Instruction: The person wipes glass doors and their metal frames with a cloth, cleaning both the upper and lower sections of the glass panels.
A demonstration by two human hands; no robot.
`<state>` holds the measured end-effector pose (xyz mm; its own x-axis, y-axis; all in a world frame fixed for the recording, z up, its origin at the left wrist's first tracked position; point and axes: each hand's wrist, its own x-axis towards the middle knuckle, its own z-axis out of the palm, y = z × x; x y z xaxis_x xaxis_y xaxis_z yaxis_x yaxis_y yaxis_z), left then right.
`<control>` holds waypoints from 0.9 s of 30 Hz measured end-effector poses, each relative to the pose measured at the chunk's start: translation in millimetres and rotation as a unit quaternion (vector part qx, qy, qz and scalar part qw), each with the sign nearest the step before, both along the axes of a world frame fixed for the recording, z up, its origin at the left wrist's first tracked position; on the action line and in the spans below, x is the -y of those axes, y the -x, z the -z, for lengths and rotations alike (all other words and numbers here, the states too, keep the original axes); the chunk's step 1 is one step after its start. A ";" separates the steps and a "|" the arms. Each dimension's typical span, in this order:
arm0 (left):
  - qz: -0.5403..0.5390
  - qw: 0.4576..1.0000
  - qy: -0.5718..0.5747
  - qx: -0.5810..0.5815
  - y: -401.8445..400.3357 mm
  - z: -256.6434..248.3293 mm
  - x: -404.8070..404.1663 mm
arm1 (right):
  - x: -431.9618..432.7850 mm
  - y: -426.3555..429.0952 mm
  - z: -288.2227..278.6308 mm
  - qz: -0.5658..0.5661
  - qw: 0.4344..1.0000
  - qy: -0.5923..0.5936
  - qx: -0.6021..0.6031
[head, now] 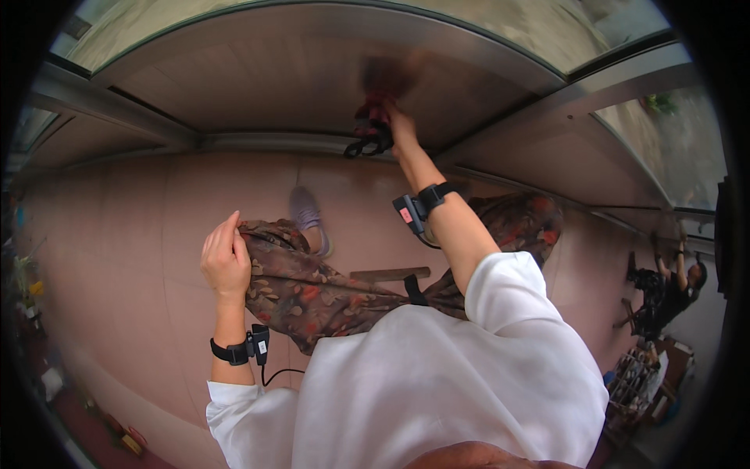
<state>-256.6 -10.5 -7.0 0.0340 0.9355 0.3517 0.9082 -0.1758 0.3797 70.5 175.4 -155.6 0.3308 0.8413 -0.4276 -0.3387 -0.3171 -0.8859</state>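
My right hand (402, 128) grips a dark red cloth (375, 110) against the lower part of a smooth metal panel (252, 88). A black strap or loop (366, 145) hangs from the cloth, and its exact form is blurred. The panel shows a dark reflection above the cloth. My left hand (225, 255) rests by my left knee, on flower-patterned trousers (328, 299), holding nothing. Its fingers are lightly bent, with the tips partly hidden. Each forearm wears a black strap with a small device: the right device (409, 214) and the left device (260, 345).
Glass panes (328, 23) sit above the panel in a metal frame (621, 76). Below me is a wooden bar (389, 274), perhaps part of a stool. At right, another person (674, 299) reaches toward the frame, near a crate of items (636, 381). Pinkish floor (117, 264) spreads left.
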 end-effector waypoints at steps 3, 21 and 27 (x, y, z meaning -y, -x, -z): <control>-0.005 1.000 0.009 -0.001 -1.3 -1.0 0.8 | 12.5 -0.1 -5.2 -0.041 0.997 0.066 0.027; 0.006 1.000 0.004 -0.028 -4.5 -6.9 -2.4 | 18.5 -38.4 -19.0 0.042 0.964 -0.081 0.248; 0.009 1.000 0.017 -0.023 -5.5 -6.9 -6.1 | 15.5 -41.2 55.2 -0.076 0.965 0.049 0.247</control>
